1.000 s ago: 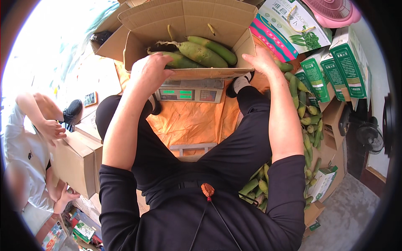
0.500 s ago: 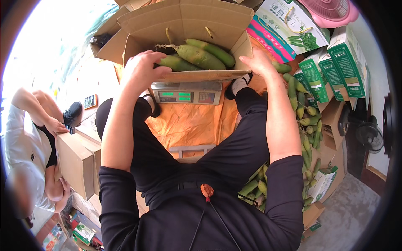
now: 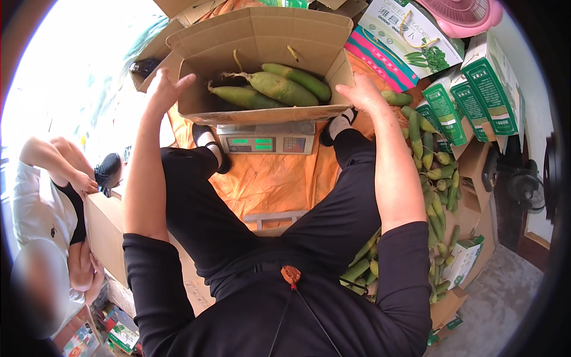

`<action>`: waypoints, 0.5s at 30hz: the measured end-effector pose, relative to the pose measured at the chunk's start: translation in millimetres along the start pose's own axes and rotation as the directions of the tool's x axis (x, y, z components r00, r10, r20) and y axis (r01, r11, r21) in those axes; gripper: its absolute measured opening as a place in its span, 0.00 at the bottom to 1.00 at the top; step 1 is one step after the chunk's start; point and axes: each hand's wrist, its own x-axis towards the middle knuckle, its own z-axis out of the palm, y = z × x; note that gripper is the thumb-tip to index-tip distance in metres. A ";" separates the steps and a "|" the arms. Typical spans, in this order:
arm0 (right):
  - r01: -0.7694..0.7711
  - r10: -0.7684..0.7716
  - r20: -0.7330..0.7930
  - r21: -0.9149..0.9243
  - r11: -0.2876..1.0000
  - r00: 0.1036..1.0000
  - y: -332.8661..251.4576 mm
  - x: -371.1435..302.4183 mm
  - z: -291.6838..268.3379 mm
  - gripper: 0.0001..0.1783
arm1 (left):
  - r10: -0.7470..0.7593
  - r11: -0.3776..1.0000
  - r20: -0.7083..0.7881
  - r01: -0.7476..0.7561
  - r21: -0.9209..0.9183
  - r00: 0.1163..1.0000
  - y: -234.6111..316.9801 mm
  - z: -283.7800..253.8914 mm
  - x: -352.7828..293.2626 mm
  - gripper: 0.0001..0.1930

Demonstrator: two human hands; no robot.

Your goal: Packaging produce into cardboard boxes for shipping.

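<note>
An open cardboard box [image 3: 262,116] with cord handles sits on a digital scale [image 3: 264,143] between my feet. Three visible long green radishes lie in it, including a pale, plump green radish [image 3: 279,89] in the middle. At the box's left wall, my left hand [image 3: 163,92] is open, its thumb stretched toward the inside. My right hand [image 3: 363,95] is at the right wall, thumb reaching over the edge and apart from the fingers. The fingers of that hand are partly hidden. Whether either palm presses the cardboard cannot be seen.
A heap of green radishes [image 3: 437,208] lies to my right, below green-and-white cartons [image 3: 488,89]. A pink fan [image 3: 467,15] stands at far right. Orange sheeting [image 3: 262,190] covers the floor. At left, another person [image 3: 38,196] sits beside a cardboard box [image 3: 107,232].
My left hand has moved from the box's front rim out to its left wall, uncovering the nearest radish. The right hand stays by the right wall. The view has shifted slightly.
</note>
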 end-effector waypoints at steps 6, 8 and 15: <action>0.004 -0.004 0.006 -0.011 1.000 1.000 5.7 0.8 -1.3 0.23 | 0.024 0.986 0.140 -0.046 0.157 0.990 4.5 12.8 -0.5 0.46; -0.017 0.018 0.022 -0.015 1.000 1.000 4.3 1.6 -0.8 0.23 | -0.001 0.993 0.171 -0.018 0.112 0.985 1.2 9.6 2.7 0.41; 0.014 -0.014 -0.018 0.011 1.000 1.000 6.0 2.3 0.7 0.23 | -0.024 0.997 0.202 0.008 0.078 0.979 -7.8 12.5 7.3 0.33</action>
